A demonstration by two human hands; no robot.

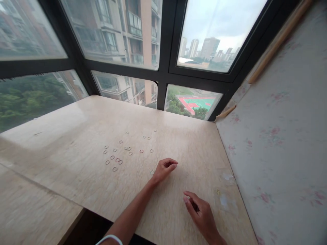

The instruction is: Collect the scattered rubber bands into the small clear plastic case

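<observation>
Head view: both hands at the tabletop, to the right of the scattered rings

Thin rings (127, 148) lie loosely spread over the tabletop (76, 149), some overlapping or close together, others apart; most are dark or greyish, and a red ring (141, 152) lies toward the right of the group. The left hand (165, 169) is just right of the rings, palm side down, fingers bent and thumb brought close to them. That grip is narrow; whether anything is pinched inside, I cannot tell. One pale ring (152, 173) sits at the near right of the rings, just beside the left wrist. A white band (111, 236) circles the left forearm.

The right hand (200, 209) is farther right of the rings and nearer the wearer, half curled. Its grip is narrow, a slight gap between index fingertip and thumb, with nothing visible in that gap. Well right of the rings, past this hand, lies a small yellow item (218, 192), perhaps ring-shaped, near a pale patch (223, 201) too indistinct to name. A flowered wall (281, 153) rises beyond them; dark window frames (161, 92) stand behind the rings.
</observation>
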